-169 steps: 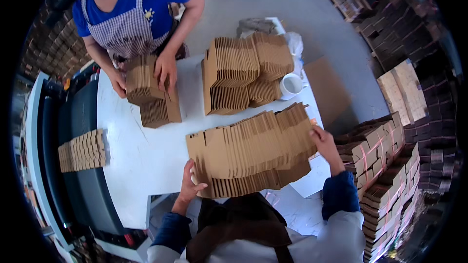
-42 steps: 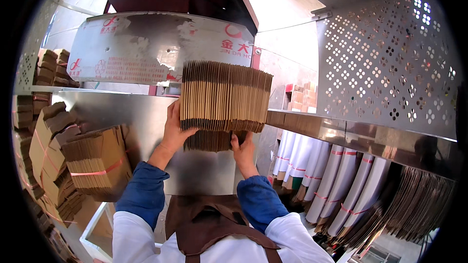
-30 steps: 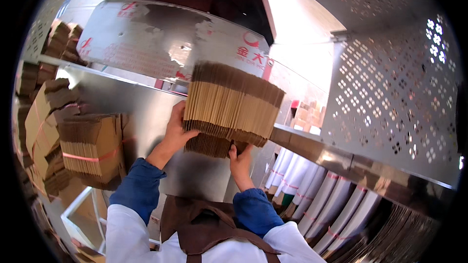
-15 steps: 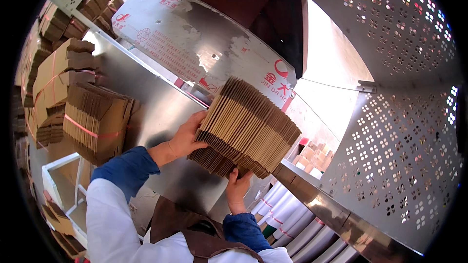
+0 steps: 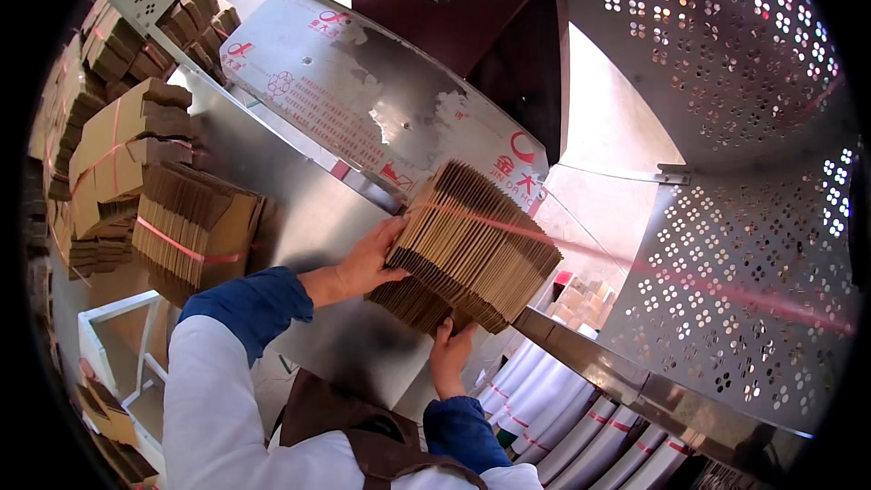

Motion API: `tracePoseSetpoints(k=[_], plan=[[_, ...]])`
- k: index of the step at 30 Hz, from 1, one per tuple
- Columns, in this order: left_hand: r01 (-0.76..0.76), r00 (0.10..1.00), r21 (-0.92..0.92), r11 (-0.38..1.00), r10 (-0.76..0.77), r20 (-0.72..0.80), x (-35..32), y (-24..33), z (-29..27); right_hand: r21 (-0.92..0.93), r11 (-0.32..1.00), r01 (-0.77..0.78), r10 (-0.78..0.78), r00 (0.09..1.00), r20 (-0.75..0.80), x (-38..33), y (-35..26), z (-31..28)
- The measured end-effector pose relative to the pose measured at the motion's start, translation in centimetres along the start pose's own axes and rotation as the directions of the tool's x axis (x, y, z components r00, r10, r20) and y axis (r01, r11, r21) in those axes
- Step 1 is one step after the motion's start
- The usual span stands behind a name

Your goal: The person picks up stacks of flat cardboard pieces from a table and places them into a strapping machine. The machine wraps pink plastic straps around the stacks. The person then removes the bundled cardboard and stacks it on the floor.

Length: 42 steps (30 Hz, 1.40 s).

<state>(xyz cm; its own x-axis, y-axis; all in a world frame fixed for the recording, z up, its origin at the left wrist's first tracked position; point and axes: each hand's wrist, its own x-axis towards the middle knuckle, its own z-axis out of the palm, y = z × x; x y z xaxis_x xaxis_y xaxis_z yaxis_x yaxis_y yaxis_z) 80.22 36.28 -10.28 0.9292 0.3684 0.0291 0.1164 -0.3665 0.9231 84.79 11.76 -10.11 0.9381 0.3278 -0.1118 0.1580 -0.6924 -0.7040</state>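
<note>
Stack in hand: we hold a thick stack of flattened cardboard blanks (image 5: 476, 249) raised in front of us, tilted so its upper end points toward 1 o'clock; it sits just right of the picture's centre, against the metal machine.
Left hand: our left hand (image 5: 370, 259) lies at 9 o'clock of the stack, palm pressed flat to its side, fingers spread and wrapped onto the edges of the blanks.
Right hand: our right hand (image 5: 451, 352) is at 6 o'clock of the stack, under its lower end, fingers curled up onto the bottom blanks and gripping them.
Sleeves: both forearms wear blue cuffs (image 5: 247, 304) over white sleeves, coming in from 7 o'clock and 6 o'clock.
Apron: a brown apron bib (image 5: 340, 417) shows at the bottom edge.
Machine panel: a shiny metal panel (image 5: 363, 100) with red markings runs from 11 o'clock down behind the stack.
Perforated guard: a perforated metal sheet (image 5: 744, 245) fills the side from 1 to 4 o'clock.
Ledge: a metal ledge (image 5: 626, 377) slants toward 5 o'clock, just beside the stack's lower right corner.
Bundles: strapped cardboard bundles (image 5: 181, 227) are piled at 9 o'clock, well apart from our hands.
Rolls: pale upright rolls (image 5: 562, 426) stand below the ledge at 5 o'clock.
</note>
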Motion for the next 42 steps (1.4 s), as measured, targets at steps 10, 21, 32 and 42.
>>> tracePoseSetpoints(k=[10,21,32,42], plan=[[-0.021,0.999,0.064,0.998,0.018,0.042,0.8,1.0,0.0,0.045,0.996,-0.081,0.078,0.995,0.054,-0.2,-0.2,0.0],[-0.051,0.999,0.092,0.994,0.049,0.015,1.1,1.1,0.2,0.042,0.999,-0.028,0.027,0.999,0.022,-0.2,1.0,1.0],[-0.029,1.000,0.093,0.995,0.029,-0.003,1.3,1.2,1.2,0.068,0.991,-0.112,0.107,0.992,0.072,-0.1,-0.1,0.5],[0.004,0.999,-0.082,0.997,-0.001,0.043,1.9,-0.4,0.9,0.084,0.992,-0.098,0.095,0.994,0.047,-0.2,0.1,0.7]])
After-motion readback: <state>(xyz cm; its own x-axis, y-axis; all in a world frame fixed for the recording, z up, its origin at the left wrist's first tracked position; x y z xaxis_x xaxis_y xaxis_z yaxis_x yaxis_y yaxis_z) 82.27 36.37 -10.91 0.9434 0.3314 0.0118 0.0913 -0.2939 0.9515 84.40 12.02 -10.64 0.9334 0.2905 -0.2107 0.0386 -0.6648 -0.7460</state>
